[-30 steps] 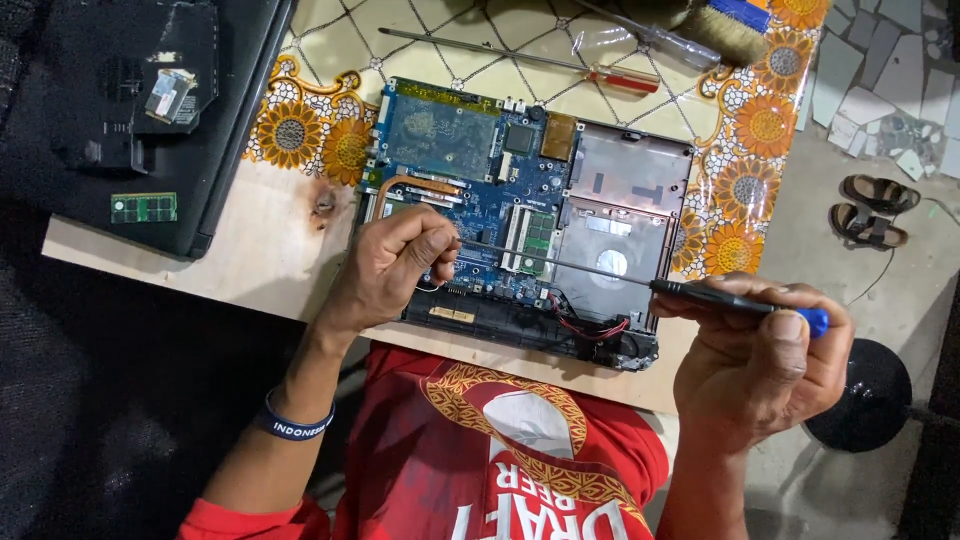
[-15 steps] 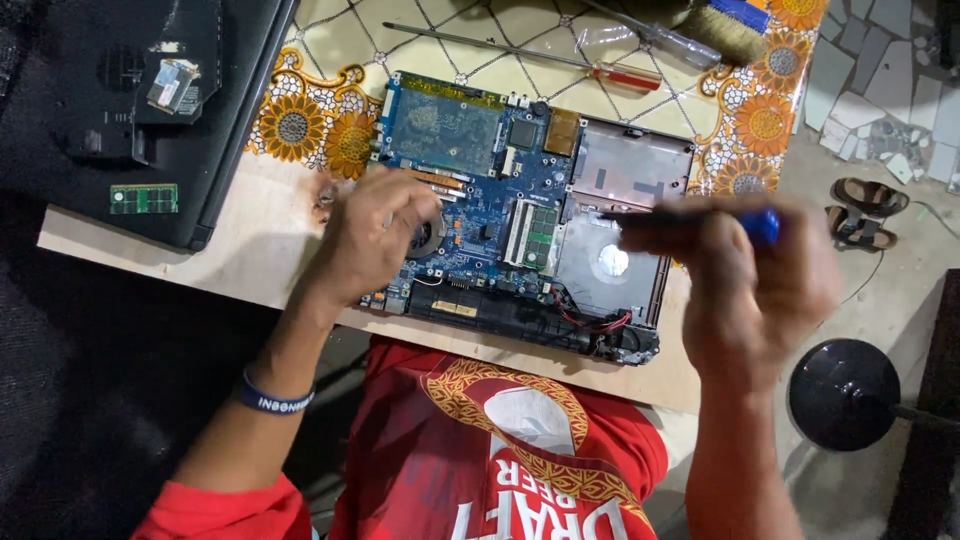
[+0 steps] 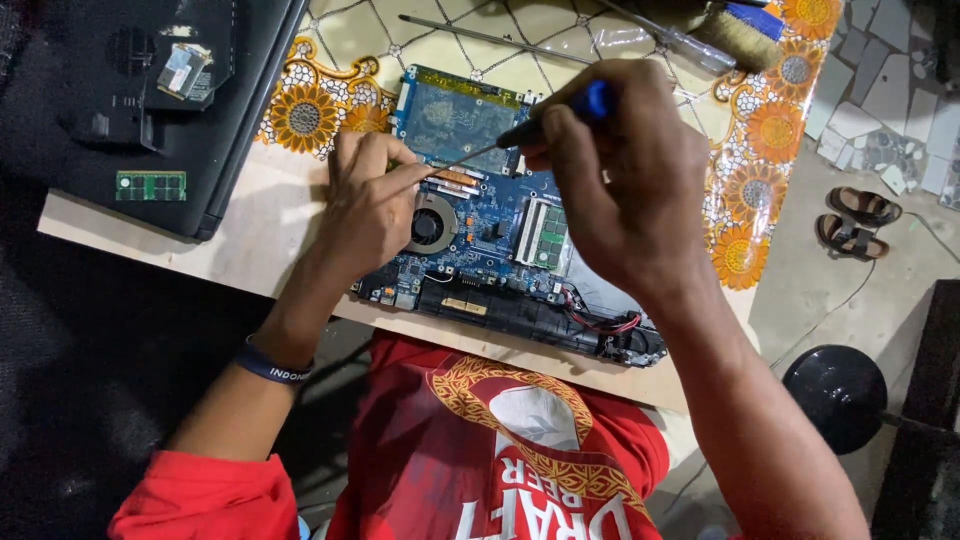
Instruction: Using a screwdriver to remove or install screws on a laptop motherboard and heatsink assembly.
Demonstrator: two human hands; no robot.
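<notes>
An opened laptop base with a blue motherboard [image 3: 470,130] lies on the table in front of me. My left hand [image 3: 368,205] rests on the board's left edge, fingers bent, fingertips beside the round black fan [image 3: 430,225]. My right hand [image 3: 625,175] grips a screwdriver with a black and blue handle [image 3: 560,115]. Its thin shaft slants down to the left, and the tip meets the board just by my left fingertips. My right hand hides the board's right half.
A black laptop cover [image 3: 150,100] with a green memory stick [image 3: 150,185] lies at left. A long screwdriver [image 3: 490,38] and a brush [image 3: 740,28] lie at the table's far side. Sandals [image 3: 855,220] and a black stool [image 3: 835,395] are on the floor at right.
My right hand has carried the screwdriver from the laptop's right side up and left over the board, bringing its tip to my left fingers. My left hand shifted slightly left.
</notes>
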